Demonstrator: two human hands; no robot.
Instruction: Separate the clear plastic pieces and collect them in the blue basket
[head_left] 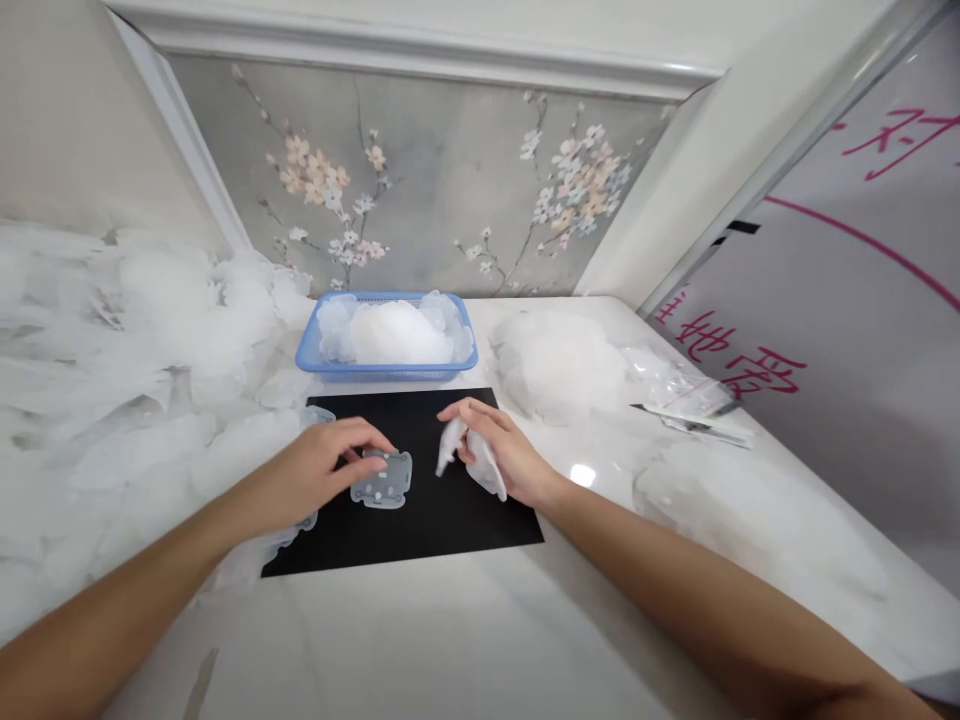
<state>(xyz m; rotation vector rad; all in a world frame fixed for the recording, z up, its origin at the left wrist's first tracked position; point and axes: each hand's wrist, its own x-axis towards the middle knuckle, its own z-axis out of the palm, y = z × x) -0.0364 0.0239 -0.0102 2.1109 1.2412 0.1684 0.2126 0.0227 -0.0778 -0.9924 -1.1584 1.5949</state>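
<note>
Board (862, 470) at right: red handwriting (739, 360), "她爱" readable low down, "对" higher up; the rest runs out of view. Blue basket (386, 374) against the flowered panel (435, 190), heaped with white, cloudy pieces (401, 335). Clear bag (675, 380) on the table (360, 650) at right; contents unclear. Left hand (326, 460): fingers bent, thumb and fingertips touching the clear plate (384, 485) over the black mat (469, 525); cannot tell whether they pinch it. Right hand (506, 450): fingers curled, gripping thin white sheets (487, 468) above the mat's right side.
</note>
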